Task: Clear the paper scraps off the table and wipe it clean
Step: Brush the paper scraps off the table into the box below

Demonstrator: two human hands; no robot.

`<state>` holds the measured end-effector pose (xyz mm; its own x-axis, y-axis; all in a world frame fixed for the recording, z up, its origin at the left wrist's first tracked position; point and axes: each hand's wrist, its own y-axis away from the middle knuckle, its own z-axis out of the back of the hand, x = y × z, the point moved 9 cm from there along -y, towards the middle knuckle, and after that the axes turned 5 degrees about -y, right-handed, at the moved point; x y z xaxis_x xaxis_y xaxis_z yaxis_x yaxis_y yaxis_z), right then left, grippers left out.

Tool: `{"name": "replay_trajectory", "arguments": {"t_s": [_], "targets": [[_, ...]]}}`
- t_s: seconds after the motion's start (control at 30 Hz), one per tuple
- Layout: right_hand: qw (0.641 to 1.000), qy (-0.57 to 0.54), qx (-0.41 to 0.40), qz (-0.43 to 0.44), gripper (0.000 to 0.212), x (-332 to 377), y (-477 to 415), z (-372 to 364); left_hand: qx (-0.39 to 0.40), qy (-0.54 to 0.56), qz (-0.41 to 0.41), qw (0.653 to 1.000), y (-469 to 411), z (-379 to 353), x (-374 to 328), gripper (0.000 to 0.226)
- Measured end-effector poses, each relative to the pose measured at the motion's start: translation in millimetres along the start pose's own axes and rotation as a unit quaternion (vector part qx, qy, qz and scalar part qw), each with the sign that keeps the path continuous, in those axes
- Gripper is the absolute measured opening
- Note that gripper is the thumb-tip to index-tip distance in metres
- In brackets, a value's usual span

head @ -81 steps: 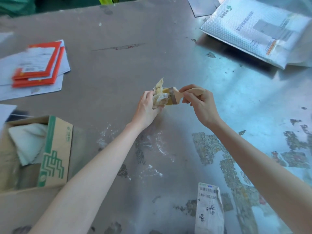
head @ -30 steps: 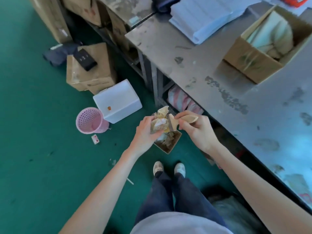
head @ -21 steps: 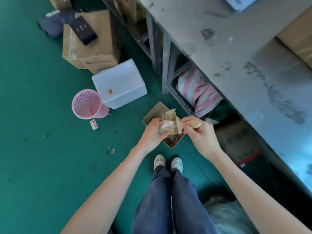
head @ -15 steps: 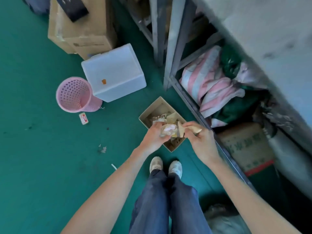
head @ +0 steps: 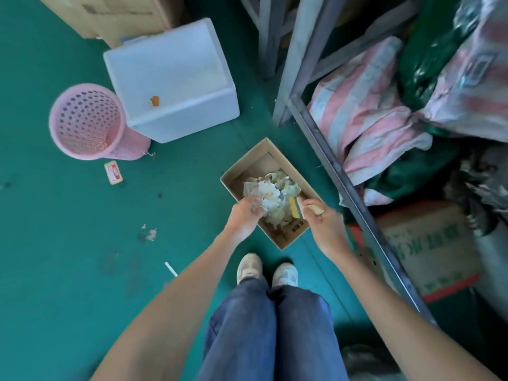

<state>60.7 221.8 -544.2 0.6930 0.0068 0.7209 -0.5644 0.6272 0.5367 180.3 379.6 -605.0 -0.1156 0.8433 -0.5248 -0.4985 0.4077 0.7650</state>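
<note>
An open cardboard box (head: 247, 166) sits on the green floor just in front of my feet, with crumpled paper scraps (head: 270, 198) piled inside it. My left hand (head: 244, 214) hovers over the box's near left edge, fingers curled around a clump of the scraps. My right hand (head: 320, 218) grips the wooden handle of a small scraper (head: 298, 207), whose yellow head touches the scraps. The tabletop is out of view.
A pink perforated basket (head: 88, 122) lies on its side at left beside a white foam box (head: 170, 78). The table's metal frame (head: 343, 185) runs diagonally at right, with striped bags (head: 365, 116) and a carton (head: 428, 243) stored under it. Small litter dots the floor.
I turned from the table to the floor box. Both hands came down over the box, and the scraps once held against the scraper now spread into it.
</note>
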Motion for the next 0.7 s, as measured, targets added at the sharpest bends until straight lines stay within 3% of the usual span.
{"name": "replay_trajectory", "arguments": {"t_s": [0.2, 0.5, 0.6, 0.7], "targets": [[0.999, -0.038, 0.006, 0.016, 0.032, 56, 34, 27, -0.024, 0.038, 0.000, 0.999, 46, 34, -41, 0.029], [0.993, -0.078, -0.035, 0.079, 0.024, 179, 132, 96, -0.043, 0.073, -0.042, 0.996, 161, 91, -130, 0.022], [0.987, -0.139, -0.049, 0.064, 0.027, 205, 173, 116, -0.055, 0.087, -0.061, 0.993, 205, 112, -152, 0.017], [0.977, -0.198, -0.063, 0.049, 0.015, 224, 215, 134, -0.051, 0.074, -0.075, 0.993, 243, 123, -170, 0.019]]}}
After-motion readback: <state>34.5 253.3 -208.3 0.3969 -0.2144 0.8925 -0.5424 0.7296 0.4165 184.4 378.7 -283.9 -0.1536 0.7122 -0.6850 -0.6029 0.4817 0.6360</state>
